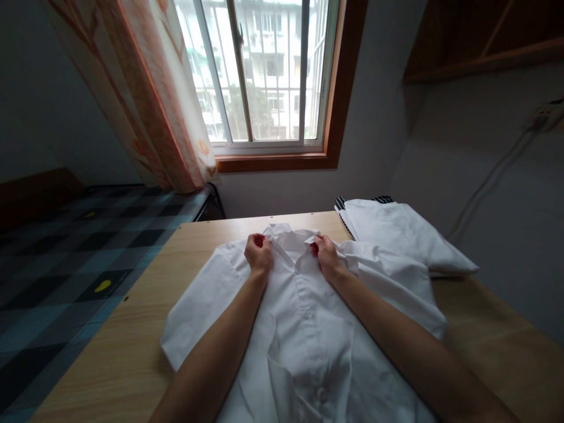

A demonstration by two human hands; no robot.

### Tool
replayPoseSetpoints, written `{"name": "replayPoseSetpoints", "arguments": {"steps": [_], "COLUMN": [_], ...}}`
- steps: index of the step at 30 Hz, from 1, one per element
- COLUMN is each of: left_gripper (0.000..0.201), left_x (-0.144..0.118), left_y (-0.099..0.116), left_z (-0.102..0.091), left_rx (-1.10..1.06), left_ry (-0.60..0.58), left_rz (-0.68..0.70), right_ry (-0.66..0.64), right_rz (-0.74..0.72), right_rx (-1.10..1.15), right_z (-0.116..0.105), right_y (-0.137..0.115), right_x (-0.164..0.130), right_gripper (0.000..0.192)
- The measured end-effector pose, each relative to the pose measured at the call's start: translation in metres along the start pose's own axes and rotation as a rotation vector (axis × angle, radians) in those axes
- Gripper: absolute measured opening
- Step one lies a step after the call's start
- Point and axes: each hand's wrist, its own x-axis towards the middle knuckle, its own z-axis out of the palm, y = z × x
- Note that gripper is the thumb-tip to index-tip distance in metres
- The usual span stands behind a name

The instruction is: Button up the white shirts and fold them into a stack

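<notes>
A white button-up shirt [304, 294] lies spread front side up on the wooden table, its collar toward the window and its sleeves out to both sides. My left hand [259, 252] is closed on the left side of the collar. On the collar's right side, my right hand [325, 254] pinches the cloth near the collar tip. Both forearms reach across the shirt's front. The button strip runs down the middle between them, and the cloth is wrinkled lower down.
Folded white clothes [392, 232], with a black-striped piece under them, lie at the table's back right. A bed with a checked sheet [88, 264] stands left of the wooden table [145, 305]. Beyond are a window [273, 76] and a curtain [150, 106]. A cable [489, 176] hangs on the right wall.
</notes>
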Motion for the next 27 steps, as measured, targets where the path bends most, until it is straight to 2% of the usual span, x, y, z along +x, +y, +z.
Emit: {"name": "replayPoseSetpoints", "arguments": {"steps": [2, 5, 7, 9, 11, 12, 16, 21, 27], "left_gripper": [0.007, 0.016, 0.015, 0.007, 0.005, 0.006, 0.014, 0.017, 0.015], "left_x": [0.002, -0.007, -0.021, -0.039, -0.055, -0.062, -0.076, -0.078, -0.077], "left_y": [0.006, 0.022, 0.033, 0.040, 0.042, 0.041, 0.037, 0.036, 0.031], "left_z": [-0.003, -0.011, -0.020, -0.029, -0.035, -0.037, -0.035, -0.032, -0.033], "left_rx": [0.099, 0.284, 0.403, 0.492, 0.551, 0.572, 0.622, 0.662, 0.501], "left_ry": [-0.050, -0.231, -0.354, -0.506, -0.651, -0.687, -0.661, -0.671, -0.653], "left_rz": [-0.006, 0.080, 0.228, 0.326, 0.320, 0.304, 0.297, 0.306, 0.244], "right_ry": [-0.005, -0.074, -0.137, -0.255, -0.383, -0.423, -0.391, -0.367, -0.352], "right_rz": [0.022, 0.020, -0.097, -0.243, -0.320, -0.332, -0.329, -0.269, -0.215], "right_rx": [0.001, -0.091, -0.305, -0.570, -0.770, -0.844, -0.997, -1.071, -1.039], "right_z": [-0.001, -0.006, -0.012, -0.019, -0.024, -0.024, -0.019, -0.013, -0.011], "right_y": [-0.007, -0.016, -0.020, -0.020, -0.018, -0.016, -0.010, -0.009, -0.010], "right_x": [0.005, 0.003, -0.009, -0.026, -0.046, -0.054, -0.073, -0.072, -0.071], "right_gripper": [0.015, 0.013, 0.013, 0.013, 0.012, 0.011, 0.011, 0.011, 0.013]}}
